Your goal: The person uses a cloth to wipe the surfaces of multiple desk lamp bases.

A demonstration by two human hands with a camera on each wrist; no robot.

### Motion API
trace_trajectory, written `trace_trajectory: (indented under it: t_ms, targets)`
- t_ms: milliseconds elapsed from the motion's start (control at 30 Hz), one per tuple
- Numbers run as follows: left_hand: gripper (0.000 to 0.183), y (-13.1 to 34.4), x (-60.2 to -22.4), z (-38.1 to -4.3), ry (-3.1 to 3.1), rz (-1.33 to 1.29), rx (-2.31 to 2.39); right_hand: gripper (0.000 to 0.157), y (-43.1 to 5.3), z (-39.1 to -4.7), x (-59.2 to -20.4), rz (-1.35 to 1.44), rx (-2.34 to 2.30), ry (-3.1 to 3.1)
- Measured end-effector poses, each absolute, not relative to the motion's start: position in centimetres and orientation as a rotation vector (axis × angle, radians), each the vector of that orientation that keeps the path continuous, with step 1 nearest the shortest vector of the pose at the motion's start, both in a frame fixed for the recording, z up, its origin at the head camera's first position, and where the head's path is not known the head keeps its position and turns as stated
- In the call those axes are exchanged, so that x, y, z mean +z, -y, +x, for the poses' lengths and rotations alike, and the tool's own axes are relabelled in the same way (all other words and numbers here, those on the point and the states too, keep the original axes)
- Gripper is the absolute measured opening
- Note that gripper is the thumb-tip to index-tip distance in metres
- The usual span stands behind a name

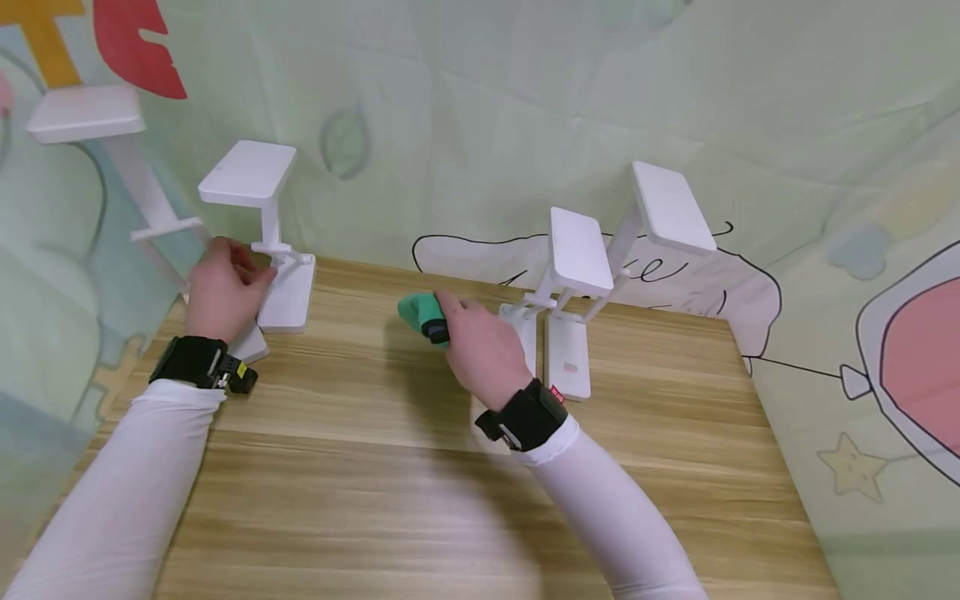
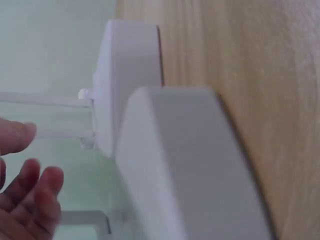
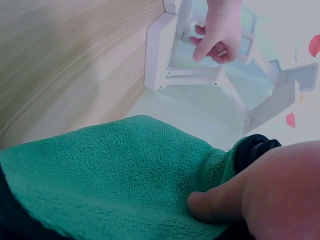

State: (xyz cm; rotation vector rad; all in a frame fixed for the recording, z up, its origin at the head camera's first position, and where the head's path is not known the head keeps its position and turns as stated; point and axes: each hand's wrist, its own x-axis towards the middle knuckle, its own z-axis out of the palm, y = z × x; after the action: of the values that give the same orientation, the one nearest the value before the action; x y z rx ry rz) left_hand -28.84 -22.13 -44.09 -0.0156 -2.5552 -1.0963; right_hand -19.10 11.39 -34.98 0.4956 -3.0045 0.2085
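Over a wood-grain tabletop, grips a green, black-edged fleecy cloth in the right hand, near a red label, illegible; holds the left hand, loosely curled and empty, between white rectangular-topped stands. Farther, shows cursive "e" on pale-green printed fabric.

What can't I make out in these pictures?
Leftmost stand's base: head view, partly hidden behind the left hand.
Rest of the left hand: left wrist view, cut off by the left edge.
Green cloth: right wrist view, cut off by left and bottom edges.
Mark on the rightmost white base: head view, too small.
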Motion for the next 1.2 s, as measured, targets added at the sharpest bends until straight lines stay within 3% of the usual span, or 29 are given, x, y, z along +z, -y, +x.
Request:
trace_trajectory:
  t_ms: [133, 433, 700, 933, 1200]
  targets:
    - [0.051, 21.8, -44.2, -29.3, 2.55, -0.057, -1.204, 0.06, -11.6, -19.1, -35.3, 0.495, 0.218, 3.004]
    - [0.031, 22.2, -44.9, -30.2, 2.528, -0.113, -1.173, 0.06, -11.7, -19.0, -35.4, 0.487, 0.21, 2.998]
    - [0.039, 22.8, -44.8, -30.7, 2.608, -0.11, -1.178, 0.061, -11.9, -19.1, -35.2, 0.46, 0.199, 3.023]
    - [0.029, 22.2, -44.7, -30.5, 2.546, -0.135, -1.158, 0.063, -12.4, -19.4, -35.3, 0.419, 0.205, 3.045]
    - [0.031, 20.2, -45.0, -30.3, 2.536, -0.177, -1.209, 0.061, -13.0, -19.4, -35.3, 0.371, 0.231, 3.046]
